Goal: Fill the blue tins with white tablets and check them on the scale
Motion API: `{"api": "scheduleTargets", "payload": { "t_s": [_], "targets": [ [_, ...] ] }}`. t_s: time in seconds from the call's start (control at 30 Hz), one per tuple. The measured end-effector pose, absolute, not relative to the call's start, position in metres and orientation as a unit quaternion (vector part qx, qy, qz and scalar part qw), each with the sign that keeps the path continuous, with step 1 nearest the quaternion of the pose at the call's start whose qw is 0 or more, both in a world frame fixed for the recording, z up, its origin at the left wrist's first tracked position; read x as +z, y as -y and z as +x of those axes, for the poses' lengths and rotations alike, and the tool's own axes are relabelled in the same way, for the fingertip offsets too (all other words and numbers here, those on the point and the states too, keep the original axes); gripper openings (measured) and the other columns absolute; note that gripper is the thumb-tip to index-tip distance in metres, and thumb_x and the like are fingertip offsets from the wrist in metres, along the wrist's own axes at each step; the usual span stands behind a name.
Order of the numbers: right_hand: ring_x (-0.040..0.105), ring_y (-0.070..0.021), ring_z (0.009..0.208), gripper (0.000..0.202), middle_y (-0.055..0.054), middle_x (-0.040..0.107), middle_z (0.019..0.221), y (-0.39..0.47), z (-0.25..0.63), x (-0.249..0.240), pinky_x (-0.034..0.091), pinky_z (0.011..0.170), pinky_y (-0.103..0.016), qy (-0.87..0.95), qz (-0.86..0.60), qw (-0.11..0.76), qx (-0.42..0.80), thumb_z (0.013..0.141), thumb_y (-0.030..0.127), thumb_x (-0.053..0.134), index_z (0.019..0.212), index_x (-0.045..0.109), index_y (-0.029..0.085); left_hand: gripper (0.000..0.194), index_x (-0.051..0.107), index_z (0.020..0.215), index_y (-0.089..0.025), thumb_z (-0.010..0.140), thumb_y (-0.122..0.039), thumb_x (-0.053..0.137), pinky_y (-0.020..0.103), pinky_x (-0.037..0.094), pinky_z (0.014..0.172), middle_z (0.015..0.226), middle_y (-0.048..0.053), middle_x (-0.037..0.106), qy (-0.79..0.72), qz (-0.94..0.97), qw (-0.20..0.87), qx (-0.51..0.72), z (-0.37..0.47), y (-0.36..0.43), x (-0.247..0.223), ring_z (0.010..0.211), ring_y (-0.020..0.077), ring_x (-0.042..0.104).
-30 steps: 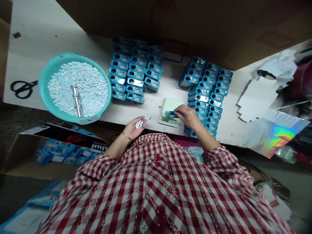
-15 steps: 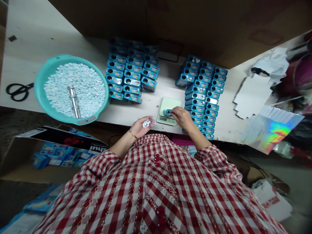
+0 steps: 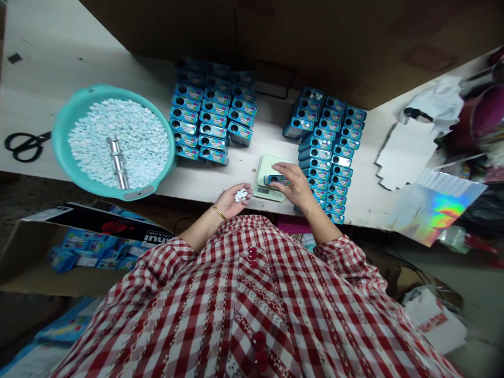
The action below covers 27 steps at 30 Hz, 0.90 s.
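Note:
Several small white pieces point(image 3: 241, 196) lie in the cupped palm of my left hand point(image 3: 232, 200), just left of a pale green scale point(image 3: 266, 163). On the scale rests a small blue box point(image 3: 271, 179) with a dark hole in its top. My right hand point(image 3: 294, 185) is around that box, thumb and fingers spread apart at its two sides; whether they touch it I cannot tell. Rows of similar blue boxes point(image 3: 318, 163) stand right of my right hand, some with white pieces on top.
A teal basin point(image 3: 63, 152) of white pieces holds a metal tube point(image 3: 117, 164). Black scissors point(image 3: 27, 147) lie at its left. More blue boxes point(image 3: 213, 129) stand behind my left hand. A large cardboard box point(image 3: 236, 31) borders the back; white card point(image 3: 405, 152) lies right.
My right hand has opened from a pinch at the box's top and spread around it. My left hand has moved slightly right and up, still with the white pieces.

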State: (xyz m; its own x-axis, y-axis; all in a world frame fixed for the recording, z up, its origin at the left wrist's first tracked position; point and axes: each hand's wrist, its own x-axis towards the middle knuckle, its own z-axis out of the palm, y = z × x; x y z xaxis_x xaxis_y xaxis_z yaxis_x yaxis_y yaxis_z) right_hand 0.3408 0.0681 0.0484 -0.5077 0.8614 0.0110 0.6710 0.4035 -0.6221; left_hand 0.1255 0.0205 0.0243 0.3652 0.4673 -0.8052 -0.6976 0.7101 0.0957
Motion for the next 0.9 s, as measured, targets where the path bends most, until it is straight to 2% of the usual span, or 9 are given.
{"api": "scheduleTargets", "payload": {
  "t_s": [0.1, 0.2, 0.33, 0.43, 0.6, 0.7, 0.8, 0.9],
  "targets": [
    [0.046, -0.0309, 0.117, 0.065, -0.016, 0.051, 0.128, -0.068, 0.364, 0.033, 0.041, 0.095, -0.049, 0.823, -0.511, 0.087, 0.232, 0.072, 0.034, 0.072, 0.130, 0.047, 0.018, 0.022, 0.062, 0.074, -0.008, 0.086, -0.013, 0.045, 0.013, 0.033, 0.036, 0.062, 0.005, 0.058, -0.438, -0.135, 0.812, 0.360, 0.113, -0.017, 0.022, 0.048, 0.0071, 0.052],
    [0.050, -0.0291, 0.108, 0.051, -0.014, 0.055, 0.119, -0.065, 0.372, 0.018, 0.044, 0.091, -0.045, 0.826, -0.512, 0.026, 0.235, 0.076, 0.023, 0.066, 0.124, 0.051, 0.016, 0.018, 0.061, 0.074, -0.009, 0.085, -0.013, 0.047, 0.013, 0.033, 0.036, 0.062, 0.004, 0.056, -0.459, -0.153, 0.789, 0.378, 0.092, -0.005, 0.018, 0.047, 0.0064, 0.050],
    [0.052, -0.0273, 0.100, 0.037, -0.013, 0.058, 0.109, -0.086, 0.338, 0.007, 0.046, 0.088, -0.043, 0.827, -0.510, 0.053, 0.231, 0.082, 0.024, 0.057, 0.118, 0.055, 0.015, 0.015, 0.059, 0.073, -0.010, 0.083, -0.011, 0.048, 0.011, 0.030, 0.034, 0.061, 0.003, 0.056, -0.482, -0.187, 0.756, 0.402, 0.067, 0.008, 0.015, 0.046, 0.0054, 0.048],
    [0.052, -0.0274, 0.100, 0.037, -0.013, 0.058, 0.110, -0.119, 0.287, 0.000, 0.046, 0.087, -0.043, 0.820, -0.524, 0.074, 0.218, 0.083, 0.025, 0.056, 0.119, 0.054, 0.016, 0.016, 0.059, 0.074, -0.010, 0.083, -0.010, 0.046, 0.012, 0.032, 0.035, 0.060, 0.003, 0.056, -0.499, -0.196, 0.734, 0.417, 0.057, 0.010, 0.016, 0.046, 0.0054, 0.049],
    [0.050, -0.0287, 0.104, 0.044, -0.014, 0.055, 0.120, -0.151, 0.229, -0.005, 0.048, 0.080, -0.040, 0.814, -0.538, 0.047, 0.213, 0.084, 0.023, 0.054, 0.127, 0.048, 0.017, 0.016, 0.059, 0.075, -0.011, 0.083, -0.010, 0.046, 0.013, 0.034, 0.035, 0.061, 0.003, 0.056, -0.499, -0.189, 0.726, 0.434, 0.048, 0.008, 0.020, 0.046, 0.0056, 0.049],
    [0.050, -0.0272, 0.103, 0.041, -0.014, 0.054, 0.122, -0.156, 0.249, -0.001, 0.047, 0.082, -0.040, 0.830, -0.523, 0.082, 0.173, 0.087, 0.026, 0.049, 0.127, 0.049, 0.018, 0.020, 0.059, 0.075, -0.010, 0.085, -0.010, 0.042, 0.013, 0.034, 0.036, 0.062, 0.004, 0.056, -0.509, -0.197, 0.718, 0.432, 0.043, 0.010, 0.019, 0.047, 0.0059, 0.049],
    [0.047, -0.0276, 0.103, 0.029, -0.014, 0.055, 0.117, -0.172, 0.301, 0.001, 0.042, 0.087, -0.044, 0.799, -0.582, 0.121, 0.089, 0.088, 0.025, 0.047, 0.113, 0.059, 0.018, 0.024, 0.059, 0.075, -0.009, 0.088, -0.010, 0.038, 0.013, 0.034, 0.036, 0.062, 0.004, 0.056, -0.516, -0.207, 0.713, 0.428, 0.041, 0.012, 0.016, 0.048, 0.0060, 0.050],
    [0.043, -0.0307, 0.108, 0.021, -0.014, 0.054, 0.117, -0.198, 0.348, -0.006, 0.038, 0.087, -0.049, 0.747, -0.654, 0.111, 0.034, 0.086, 0.024, 0.049, 0.100, 0.064, 0.020, 0.024, 0.059, 0.075, -0.009, 0.088, -0.009, 0.038, 0.013, 0.034, 0.036, 0.062, 0.004, 0.056, -0.515, -0.211, 0.714, 0.425, 0.045, 0.012, 0.014, 0.047, 0.0057, 0.049]
  ]
}}
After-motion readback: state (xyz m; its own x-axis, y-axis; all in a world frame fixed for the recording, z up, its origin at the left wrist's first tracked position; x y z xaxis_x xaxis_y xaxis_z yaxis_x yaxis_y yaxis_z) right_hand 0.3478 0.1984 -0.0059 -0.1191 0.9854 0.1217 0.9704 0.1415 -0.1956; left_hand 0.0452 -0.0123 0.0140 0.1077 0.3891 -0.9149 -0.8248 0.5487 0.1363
